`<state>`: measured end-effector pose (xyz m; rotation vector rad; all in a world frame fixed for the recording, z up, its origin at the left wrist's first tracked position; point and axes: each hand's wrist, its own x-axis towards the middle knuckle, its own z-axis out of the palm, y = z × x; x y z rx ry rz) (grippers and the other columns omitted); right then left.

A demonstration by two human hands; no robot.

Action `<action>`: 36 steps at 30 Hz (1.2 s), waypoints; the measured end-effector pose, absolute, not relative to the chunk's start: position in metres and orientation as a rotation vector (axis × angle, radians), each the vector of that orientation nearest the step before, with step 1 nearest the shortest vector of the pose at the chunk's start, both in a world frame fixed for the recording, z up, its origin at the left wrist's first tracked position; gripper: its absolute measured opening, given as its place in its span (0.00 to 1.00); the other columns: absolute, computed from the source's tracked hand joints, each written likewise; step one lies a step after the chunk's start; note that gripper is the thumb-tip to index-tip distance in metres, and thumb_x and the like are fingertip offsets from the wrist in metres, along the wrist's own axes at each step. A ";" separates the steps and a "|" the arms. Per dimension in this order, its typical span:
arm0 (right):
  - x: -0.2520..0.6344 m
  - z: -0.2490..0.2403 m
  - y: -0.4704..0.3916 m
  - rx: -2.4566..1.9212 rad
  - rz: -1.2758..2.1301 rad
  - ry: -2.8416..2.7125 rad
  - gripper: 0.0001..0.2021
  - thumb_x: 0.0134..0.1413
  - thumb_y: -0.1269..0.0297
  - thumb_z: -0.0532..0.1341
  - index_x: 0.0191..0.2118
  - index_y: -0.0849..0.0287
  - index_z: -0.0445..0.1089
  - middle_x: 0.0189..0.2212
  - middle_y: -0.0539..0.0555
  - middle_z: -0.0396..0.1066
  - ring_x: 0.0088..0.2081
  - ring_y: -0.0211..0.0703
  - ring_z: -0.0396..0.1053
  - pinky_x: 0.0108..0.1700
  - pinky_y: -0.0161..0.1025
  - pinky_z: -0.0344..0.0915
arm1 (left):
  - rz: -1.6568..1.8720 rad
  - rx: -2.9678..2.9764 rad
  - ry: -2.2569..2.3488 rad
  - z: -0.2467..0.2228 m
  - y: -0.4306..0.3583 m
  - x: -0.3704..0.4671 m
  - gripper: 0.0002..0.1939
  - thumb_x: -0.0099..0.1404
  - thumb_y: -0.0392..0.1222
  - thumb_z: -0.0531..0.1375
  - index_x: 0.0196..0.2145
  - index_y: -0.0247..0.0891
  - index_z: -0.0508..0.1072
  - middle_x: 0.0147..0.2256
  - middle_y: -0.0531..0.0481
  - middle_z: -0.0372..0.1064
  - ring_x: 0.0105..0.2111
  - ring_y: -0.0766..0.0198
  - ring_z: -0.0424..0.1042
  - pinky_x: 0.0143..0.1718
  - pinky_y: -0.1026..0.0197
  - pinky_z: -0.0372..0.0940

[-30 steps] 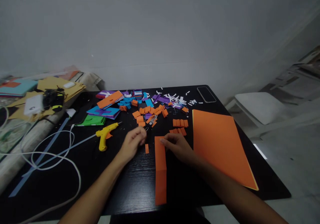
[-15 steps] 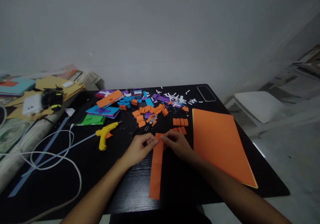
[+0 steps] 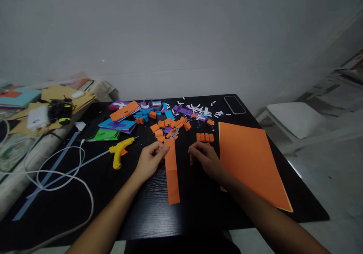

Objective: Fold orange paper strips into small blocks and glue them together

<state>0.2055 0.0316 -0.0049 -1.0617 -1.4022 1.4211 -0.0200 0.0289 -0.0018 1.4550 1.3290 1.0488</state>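
A long orange paper strip (image 3: 172,174) runs toward me over the black table, its crosswise folds faintly visible. My left hand (image 3: 151,157) pinches its far end between thumb and fingers. To the right, apart from the strip, my right hand (image 3: 205,157) hovers with curled fingers; I see nothing in it. Just beyond the right hand lie small folded orange paper pieces (image 3: 205,137) in a row. More folded orange pieces (image 3: 170,123) are heaped past the strip's far end, with scissors (image 3: 173,133) partly hidden among them.
A yellow glue gun (image 3: 121,151) lies at left, near a white cable (image 3: 87,193). Orange sheets (image 3: 252,163) cover the right side. Behind are white paper scraps (image 3: 198,109), a phone (image 3: 235,105) and colored paper stacks (image 3: 119,126). A white stool (image 3: 293,119) stands at right.
My right hand has let go of the strip and moved slightly right. My left hand has shifted left and away from me, carrying the strip's far end; its near end has moved farther from the table edge.
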 end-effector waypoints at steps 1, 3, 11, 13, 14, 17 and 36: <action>0.207 -0.004 0.033 -1.066 1.412 -1.353 0.17 0.62 0.49 0.61 0.28 0.56 0.67 0.22 0.47 0.67 0.23 0.38 0.66 0.29 0.37 0.64 | 1.062 1.456 1.338 -0.002 0.030 -0.021 0.22 0.64 0.59 0.63 0.24 0.38 0.68 0.19 0.57 0.60 0.20 0.69 0.59 0.24 0.66 0.53; 0.210 -0.004 0.037 -1.082 1.378 -1.247 0.19 0.62 0.49 0.60 0.25 0.55 0.62 0.20 0.47 0.63 0.23 0.38 0.64 0.28 0.37 0.64 | 1.087 1.452 1.352 -0.002 0.031 -0.023 0.21 0.64 0.58 0.63 0.25 0.38 0.69 0.19 0.57 0.60 0.21 0.68 0.59 0.24 0.65 0.54; 0.227 -0.004 0.057 -1.109 1.163 -0.886 0.24 0.63 0.50 0.60 0.21 0.54 0.54 0.18 0.45 0.52 0.20 0.36 0.59 0.25 0.36 0.61 | 1.351 1.261 1.474 -0.009 0.037 -0.039 0.18 0.66 0.48 0.61 0.22 0.40 0.63 0.18 0.58 0.57 0.19 0.68 0.55 0.21 0.65 0.51; 0.229 -0.005 0.059 -1.115 1.118 -0.895 0.25 0.63 0.48 0.61 0.20 0.54 0.54 0.18 0.45 0.54 0.20 0.36 0.59 0.25 0.37 0.63 | 1.407 1.199 1.466 -0.013 0.039 -0.042 0.19 0.66 0.47 0.60 0.21 0.41 0.59 0.18 0.58 0.54 0.19 0.68 0.54 0.21 0.64 0.51; 0.230 -0.005 0.060 -1.122 1.107 -0.914 0.25 0.63 0.46 0.61 0.21 0.54 0.56 0.18 0.46 0.56 0.21 0.37 0.60 0.25 0.37 0.64 | 1.419 1.177 1.457 -0.014 0.040 -0.042 0.19 0.66 0.47 0.59 0.21 0.41 0.57 0.18 0.58 0.54 0.19 0.68 0.54 0.21 0.64 0.51; 0.229 -0.005 0.058 -1.152 1.100 -0.982 0.22 0.60 0.42 0.63 0.26 0.56 0.68 0.24 0.50 0.68 0.24 0.39 0.67 0.26 0.37 0.68 | 1.420 1.139 1.441 -0.016 0.042 -0.043 0.19 0.66 0.47 0.58 0.22 0.42 0.55 0.18 0.58 0.53 0.19 0.67 0.54 0.20 0.63 0.52; 0.228 0.032 0.050 -1.106 1.095 -1.281 0.18 0.58 0.45 0.67 0.35 0.57 0.75 0.32 0.55 0.80 0.33 0.43 0.78 0.38 0.42 0.78 | 1.078 1.235 1.226 -0.005 0.034 -0.023 0.21 0.63 0.51 0.62 0.19 0.40 0.61 0.17 0.58 0.57 0.18 0.69 0.55 0.22 0.64 0.49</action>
